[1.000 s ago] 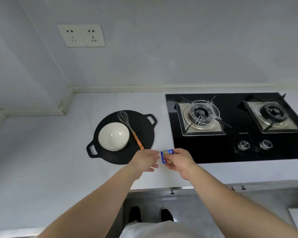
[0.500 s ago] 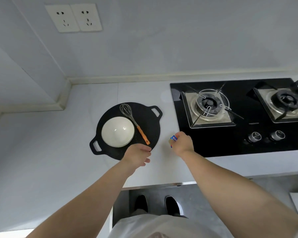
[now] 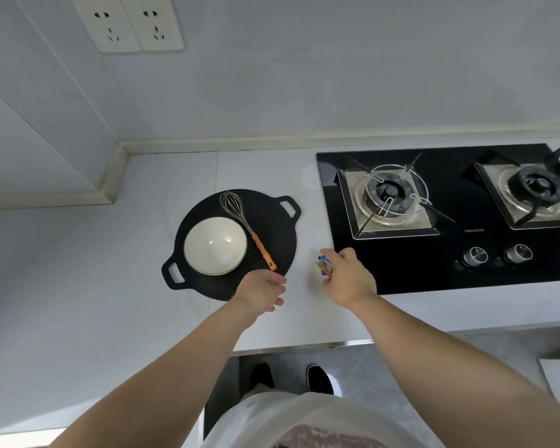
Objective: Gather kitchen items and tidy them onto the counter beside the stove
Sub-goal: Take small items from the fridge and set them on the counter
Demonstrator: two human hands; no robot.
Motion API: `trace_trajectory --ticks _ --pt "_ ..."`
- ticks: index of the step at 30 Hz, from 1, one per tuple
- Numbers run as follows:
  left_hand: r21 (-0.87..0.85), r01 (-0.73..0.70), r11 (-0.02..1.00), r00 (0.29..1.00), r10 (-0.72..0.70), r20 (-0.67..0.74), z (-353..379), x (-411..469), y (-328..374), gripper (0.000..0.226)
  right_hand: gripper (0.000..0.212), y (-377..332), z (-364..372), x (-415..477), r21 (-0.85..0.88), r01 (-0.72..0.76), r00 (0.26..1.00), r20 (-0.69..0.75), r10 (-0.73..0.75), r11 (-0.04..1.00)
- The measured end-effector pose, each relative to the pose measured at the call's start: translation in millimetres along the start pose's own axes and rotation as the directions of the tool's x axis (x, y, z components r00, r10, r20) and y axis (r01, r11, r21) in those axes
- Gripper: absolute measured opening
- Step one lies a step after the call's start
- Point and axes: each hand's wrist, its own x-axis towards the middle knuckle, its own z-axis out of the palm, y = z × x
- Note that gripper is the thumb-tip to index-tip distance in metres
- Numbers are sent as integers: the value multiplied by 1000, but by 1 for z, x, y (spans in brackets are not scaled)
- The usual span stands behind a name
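A black round griddle pan (image 3: 272, 221) with two loop handles lies on the white counter (image 3: 110, 270) left of the stove. On it sit a white bowl (image 3: 214, 249) and a wire whisk with an orange handle (image 3: 249, 231). My right hand (image 3: 348, 279) grips a small blue packet (image 3: 324, 266) just above the counter, between the pan and the stove's front left corner. My left hand (image 3: 262, 292) hovers over the pan's near edge, fingers curled, holding nothing, close to the whisk handle's tip.
A black glass gas stove (image 3: 434, 273) with two burners and two knobs fills the right of the counter. Wall sockets (image 3: 128, 24) sit high on the back wall. The counter's front edge runs below my hands, with my feet on the floor under it.
My right hand has carried the blue packet forward and away from my left hand, down towards the counter beside the stove. My left hand drifted left over the pan's edge.
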Motion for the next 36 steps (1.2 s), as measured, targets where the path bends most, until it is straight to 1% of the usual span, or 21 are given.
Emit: trace_trajectory --ticks 3,9,12,14,17,21,23,27,30,36 --pt "-15 -5 1000 1000 4 -4 1 -1 1 26 62 3 1 0 -19 -5 1000 28 6 1000" --pt "-5 -8 1000 1000 8 -21 0 1 0 27 47 8 0 2 2 -21 1000 -16 21 1000" --pt "27 -1 1000 1000 1 -11 -1 1 0 29 45 9 -3 6 35 -22 999 -36 23 999" --pt "81 19 997 999 -21 30 -1 1 1 36 48 9 -6 8 70 -42 998 -46 46 997" --pt "81 40 996 998 -43 35 -2 -1 4 38 53 14 -9 9 127 -76 994 -74 86 989" --pt "74 52 996 998 -54 18 -1 -1 4 37 53 26 -12 5 207 -175 968 -142 207 962" --pt "69 59 996 998 -60 17 0 0 4 37 54 29 -12 3 224 -202 959 -152 239 953" --pt "101 59 993 998 -58 -10 1 4 5 38 51 27 -10 2 236 -172 965 -157 212 956" --pt "177 44 983 998 -52 41 1 7 4 41 52 25 -8 4 252 -142 975 -134 179 957" --pt "134 46 990 999 -49 19 -1 9 2 38 45 17 -7 11 251 -97 991 -61 116 963"
